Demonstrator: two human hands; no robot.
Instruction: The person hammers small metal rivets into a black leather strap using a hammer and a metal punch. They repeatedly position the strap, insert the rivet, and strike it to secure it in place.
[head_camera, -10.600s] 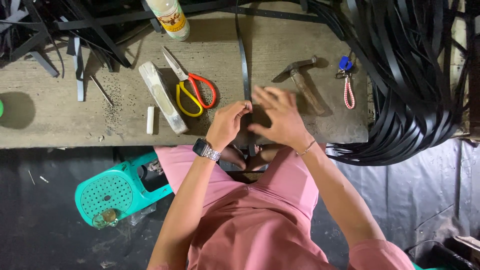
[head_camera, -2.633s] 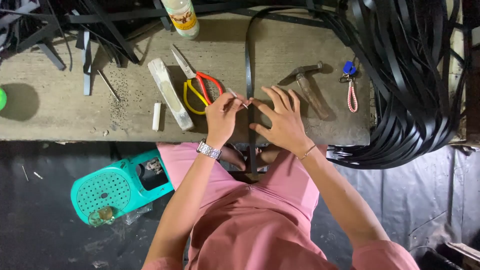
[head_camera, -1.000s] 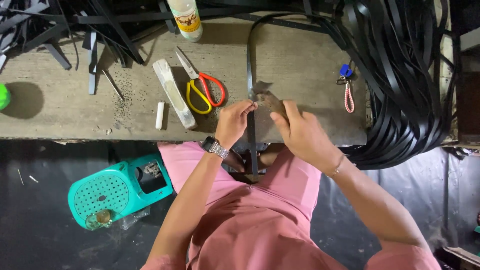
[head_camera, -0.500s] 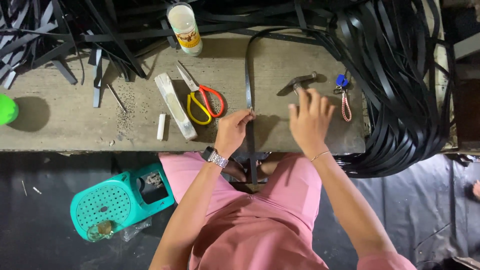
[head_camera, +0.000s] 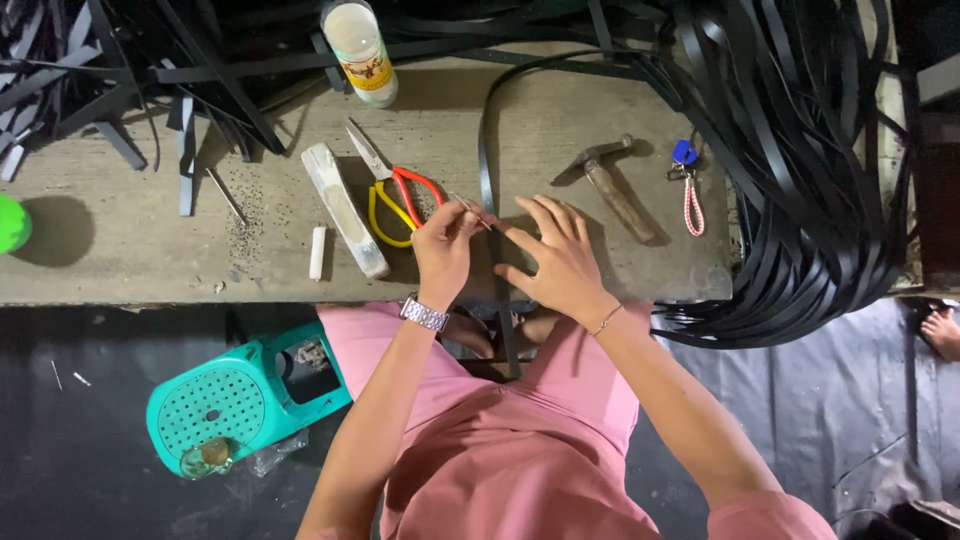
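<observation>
My left hand (head_camera: 445, 245), with a wristwatch, pinches a thin metal nail (head_camera: 472, 208) between thumb and fingertips, just above a narrow black strap (head_camera: 487, 160). The strap runs from the far side of the wooden bench (head_camera: 130, 250) towards my lap. My right hand (head_camera: 555, 262), with a thin bracelet, lies with fingers spread on the bench and presses down on the strap right beside the nail. A wooden-handled hammer (head_camera: 615, 190) lies just beyond my right hand, untouched.
Red and yellow scissors (head_camera: 400, 192), a pale wooden block (head_camera: 343, 208) and a small white stick (head_camera: 317, 252) lie left of my hands. A bottle (head_camera: 360, 45) stands at the back. Black strap bundles (head_camera: 820, 170) hang at the right. A teal stool (head_camera: 235, 400) stands below.
My right hand has left the hammer and come back onto the strap with fingers spread. My left hand has lifted a little and now pinches the thin nail.
</observation>
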